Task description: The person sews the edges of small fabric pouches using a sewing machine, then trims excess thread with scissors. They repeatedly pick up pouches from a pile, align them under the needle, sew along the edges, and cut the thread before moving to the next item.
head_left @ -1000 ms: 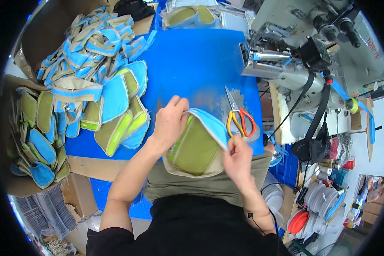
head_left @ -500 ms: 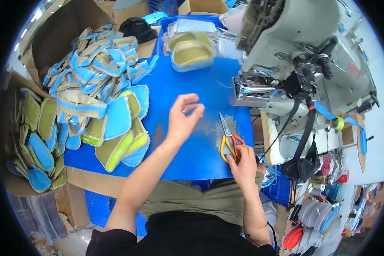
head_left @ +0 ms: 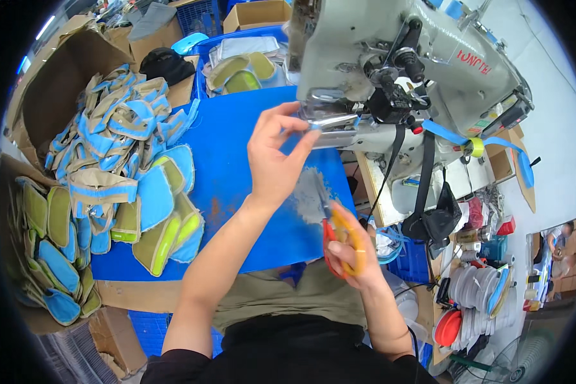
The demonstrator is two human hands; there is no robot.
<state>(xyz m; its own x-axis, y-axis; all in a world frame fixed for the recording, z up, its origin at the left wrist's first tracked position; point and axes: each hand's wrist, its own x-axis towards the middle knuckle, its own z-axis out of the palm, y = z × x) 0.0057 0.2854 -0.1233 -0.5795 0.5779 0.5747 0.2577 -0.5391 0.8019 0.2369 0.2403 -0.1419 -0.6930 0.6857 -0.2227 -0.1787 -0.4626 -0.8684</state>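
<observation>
My left hand is raised to the front end of the sewing machine, its fingertips at the metal edge. Thumb and fingers are parted, and a small spot of blue shows by their tips; whether they touch it I cannot tell. Lower and to the right, my right hand is closed around a pair of scissors with red and orange-yellow handles. The blurred blades point up and away over the worn grey patch of the blue tabletop.
Tan-and-blue fabric bands are heaped at the left, above green and blue padded pieces. A carton holds more pieces. A blue bin with stacked pieces stands behind. Blue tape runs off the machine's right side.
My left hand has come up to the machine's edge. The scissors, at rest under my right hand before, are now gripped and lifted. The view has turned right.
</observation>
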